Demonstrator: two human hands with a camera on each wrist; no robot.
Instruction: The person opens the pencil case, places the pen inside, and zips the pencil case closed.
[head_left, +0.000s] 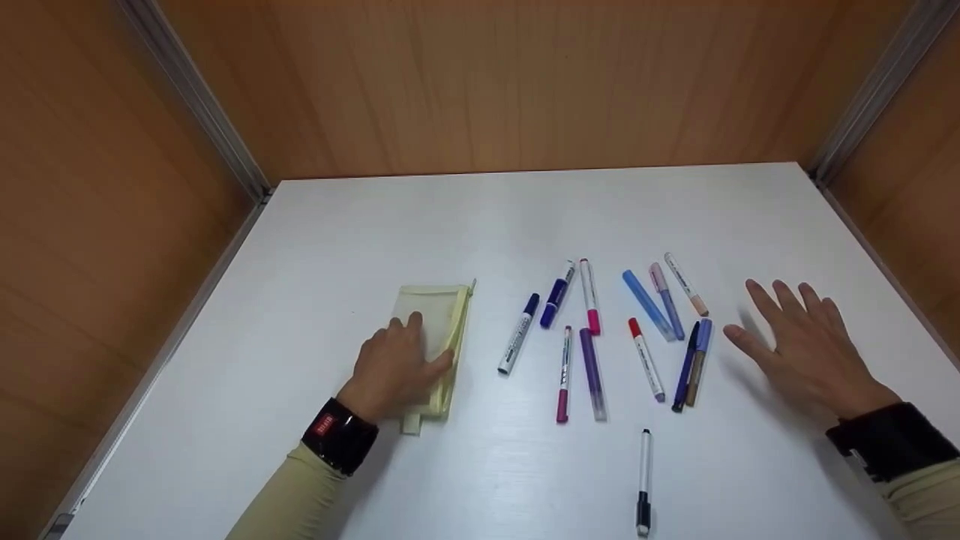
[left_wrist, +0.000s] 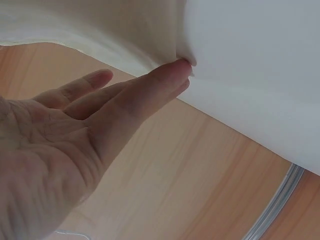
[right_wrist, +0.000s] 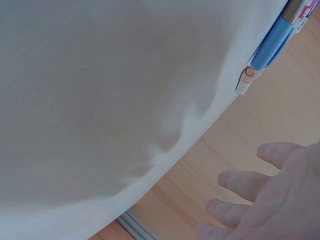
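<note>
A pale yellow mesh pencil pouch (head_left: 442, 319) lies on the white table (head_left: 525, 217), left of centre. My left hand (head_left: 397, 367) rests flat on its near half, thumb along the zip edge. In the left wrist view the fingers (left_wrist: 125, 97) are straight and a fingertip touches a pale surface. Several marker pens (head_left: 592, 352) lie scattered between my hands. My right hand (head_left: 806, 345) is spread open just right of a dark blue pen (head_left: 686, 364), holding nothing. The right wrist view shows its fingers (right_wrist: 270, 200) apart from a blue pen (right_wrist: 272, 45) and a peach-capped pen (right_wrist: 245, 80).
A black-and-white pen (head_left: 643, 480) lies alone near the table's front edge. Wooden walls (head_left: 525, 82) with metal corner strips (head_left: 202, 105) enclose the table at the back, left and right.
</note>
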